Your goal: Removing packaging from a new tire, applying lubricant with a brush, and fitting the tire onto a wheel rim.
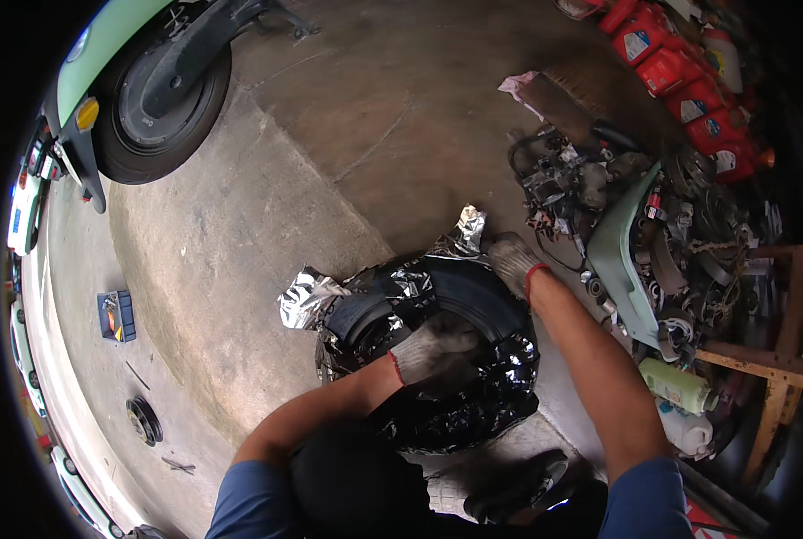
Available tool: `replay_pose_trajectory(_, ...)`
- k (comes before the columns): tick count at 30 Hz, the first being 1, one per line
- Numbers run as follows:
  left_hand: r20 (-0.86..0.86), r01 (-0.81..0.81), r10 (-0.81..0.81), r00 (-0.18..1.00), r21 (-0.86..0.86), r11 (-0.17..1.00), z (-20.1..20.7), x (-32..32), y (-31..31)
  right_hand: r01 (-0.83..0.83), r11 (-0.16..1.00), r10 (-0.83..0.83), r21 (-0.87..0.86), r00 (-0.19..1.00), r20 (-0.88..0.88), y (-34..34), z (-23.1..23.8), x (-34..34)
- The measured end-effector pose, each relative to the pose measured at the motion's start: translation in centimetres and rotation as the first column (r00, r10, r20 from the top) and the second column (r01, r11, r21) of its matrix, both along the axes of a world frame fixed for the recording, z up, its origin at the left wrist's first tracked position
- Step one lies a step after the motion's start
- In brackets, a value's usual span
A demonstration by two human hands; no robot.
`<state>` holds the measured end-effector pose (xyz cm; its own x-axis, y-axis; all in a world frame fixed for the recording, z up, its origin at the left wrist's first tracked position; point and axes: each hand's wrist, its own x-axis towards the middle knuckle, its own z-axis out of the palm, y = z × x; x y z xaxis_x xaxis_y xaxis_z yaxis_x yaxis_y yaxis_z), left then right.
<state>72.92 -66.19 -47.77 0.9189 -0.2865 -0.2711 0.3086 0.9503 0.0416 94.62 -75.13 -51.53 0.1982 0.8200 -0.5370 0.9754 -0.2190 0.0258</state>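
A black tyre (460, 292) lies on the concrete floor in front of me, partly wrapped in shiny silver foil wrapping (311, 301). My left hand (433, 352), in a dirty grey work glove, presses on the tyre's near side and grips the tyre and its wrapping. My right hand (512, 259), also gloved, holds the foil at the tyre's far rim, where a torn piece of foil (470, 226) sticks up. My knee and dark shoe (518, 490) are just below the tyre.
A green scooter's wheel (154, 99) stands at the top left. A heap of scrap parts and a pale green panel (621, 260) lie to the right, with red bottles (680, 72) behind and a wooden frame (779, 368). A small blue box (116, 314) and a black disc (142, 420) lie left.
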Motion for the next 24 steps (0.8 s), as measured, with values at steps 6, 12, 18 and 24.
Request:
replay_pose_trajectory(6, -0.014, 0.091, -0.094, 0.995, 0.428, 0.899, -0.1, -0.3, -1.7, 0.878, 0.465, -0.703, -0.112, 0.290, -0.649, -3.3, -3.9, -1.3)
replay_pose_trajectory(12, -0.007, 0.244, -0.254, 0.967, 0.304, 0.921, 0.7, -2.1, 0.2, 0.262, 0.816, -0.194, 0.515, 0.964, -0.182, -4.1, -7.4, -2.6)
replay_pose_trajectory(18, 0.074, 0.273, -0.409, 0.909, 0.637, 0.721, 4.3, -2.2, 4.0, 0.774, 0.579, -0.504, 0.257, 0.587, -0.633, -1.6, -0.5, -3.3)
replay_pose_trajectory(24, 0.018, 0.190, -0.226, 0.974, 0.481, 0.856, 9.8, -3.5, 9.3, 0.596, 0.671, -0.566, 0.442, 0.796, -0.213, -2.7, -2.4, 2.0)
